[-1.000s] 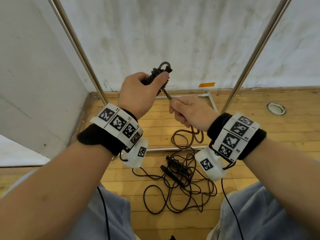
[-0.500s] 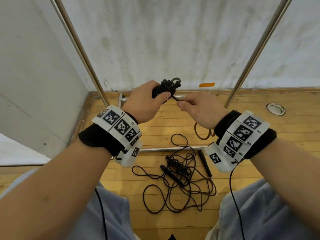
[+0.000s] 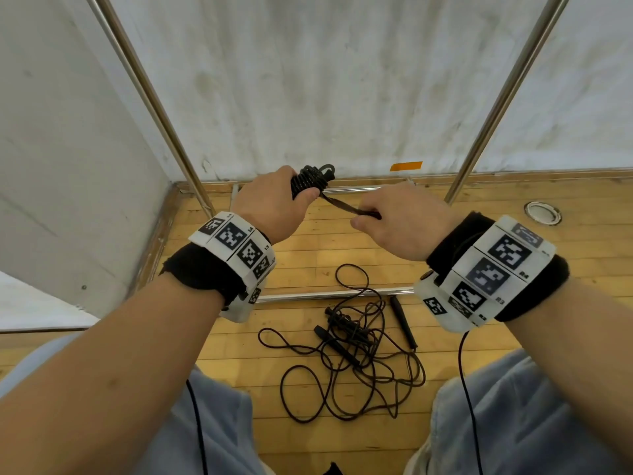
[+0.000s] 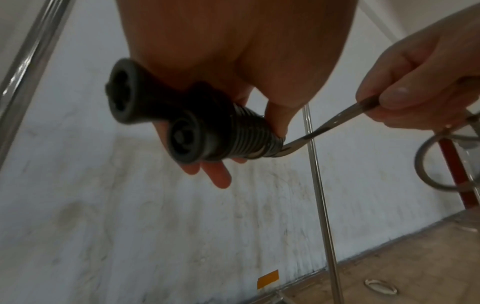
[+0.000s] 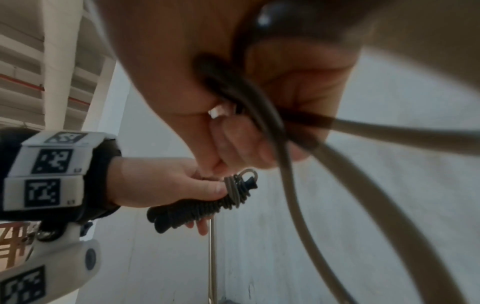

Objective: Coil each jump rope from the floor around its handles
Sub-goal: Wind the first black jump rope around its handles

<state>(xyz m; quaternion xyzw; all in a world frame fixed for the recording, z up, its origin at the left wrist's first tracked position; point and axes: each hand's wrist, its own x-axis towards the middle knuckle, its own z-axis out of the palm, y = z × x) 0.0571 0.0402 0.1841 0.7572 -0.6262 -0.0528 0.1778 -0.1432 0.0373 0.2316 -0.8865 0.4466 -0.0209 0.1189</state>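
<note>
My left hand (image 3: 274,204) grips a pair of black jump-rope handles (image 3: 308,180) with dark rope wound tightly round them; the handle ends (image 4: 155,115) show side by side in the left wrist view. A short taut length of rope (image 3: 342,205) runs from the coil to my right hand (image 3: 400,221), which pinches it between thumb and fingers (image 4: 394,98). A loose loop (image 4: 436,164) hangs below that hand. On the floor between my knees lies a tangle of other black jump ropes (image 3: 349,344) with several handles.
Two slanted metal poles (image 3: 147,97) (image 3: 507,97) rise from a metal frame (image 3: 329,294) on the wooden floor (image 3: 479,337). A white wall stands behind, with an orange tape mark (image 3: 406,165). A round floor fitting (image 3: 543,213) lies at the right.
Both hands have dropped lower and drawn apart. The rope's hanging slack has come off the floor, and my right hand has pulled the remaining length taut to the right.
</note>
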